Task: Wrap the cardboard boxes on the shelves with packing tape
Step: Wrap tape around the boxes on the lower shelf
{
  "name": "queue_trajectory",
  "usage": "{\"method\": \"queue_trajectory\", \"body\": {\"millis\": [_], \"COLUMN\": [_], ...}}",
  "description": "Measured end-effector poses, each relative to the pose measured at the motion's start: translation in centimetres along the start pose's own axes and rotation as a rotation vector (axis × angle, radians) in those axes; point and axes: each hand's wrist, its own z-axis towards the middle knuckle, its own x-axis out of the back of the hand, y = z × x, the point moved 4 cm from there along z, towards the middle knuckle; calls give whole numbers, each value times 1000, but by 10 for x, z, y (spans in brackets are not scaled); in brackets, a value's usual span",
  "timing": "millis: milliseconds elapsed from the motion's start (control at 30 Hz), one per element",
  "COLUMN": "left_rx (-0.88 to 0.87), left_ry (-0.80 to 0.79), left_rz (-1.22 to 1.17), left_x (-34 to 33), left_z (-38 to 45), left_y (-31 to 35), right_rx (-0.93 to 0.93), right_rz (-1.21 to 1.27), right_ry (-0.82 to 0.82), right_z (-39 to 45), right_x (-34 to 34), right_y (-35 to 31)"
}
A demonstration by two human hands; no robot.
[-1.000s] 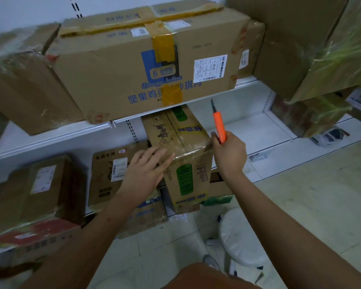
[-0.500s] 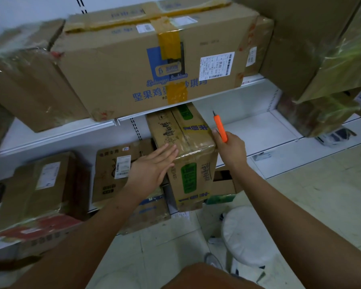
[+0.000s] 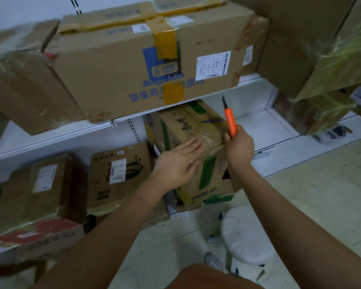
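**Smoothing Tape on the Lower-Shelf Box**

We are working at white metal shelves [image 3: 56, 140] set against a pale wall, above a light tiled floor [image 3: 313, 205] where a white stool [image 3: 244, 236] is standing. A long box [image 3: 121, 65] with yellow tape is sitting on the upper shelf. The green-printed box [image 3: 196, 130] is resting tilted on the lower shelf, projecting over its front edge. Over the last second our left hand [image 3: 175, 163] has been sliding from the box's side onto its top front edge; it is now lying flat, fingers straight. Our right hand [image 3: 239, 143] is gripping an orange knife [image 3: 229, 119], blade up, and has been closing in on the box's right corner. We are judging that the tape is being pressed down, ready for trimming.
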Motion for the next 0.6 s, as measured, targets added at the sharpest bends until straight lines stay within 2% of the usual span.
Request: {"method": "queue_trajectory", "body": {"millis": [100,133,233,300,467,600], "left_rx": [-28,52,524,658,647,737], "left_ry": [-75,-51,14,-69,-318,-408], "left_rz": [-114,-111,-245,-313,-514,-575], "left_x": [10,11,10,8,2,-13], "left_z": [7,4,-17,-22,-19,-15], "left_y": [18,17,-1,-7,-7,-6], "right_rx": [-64,-82,-100,-84,-26,11], "right_rz": [76,119,221,272,291,207], "right_ry": [-14,-21,-48,-36,-29,-17], "right_z": [19,22,13,5,5,13], "right_x": [12,13,6,-1,-6,-7], "right_y": [11,12,6,1,-6,-2]}}
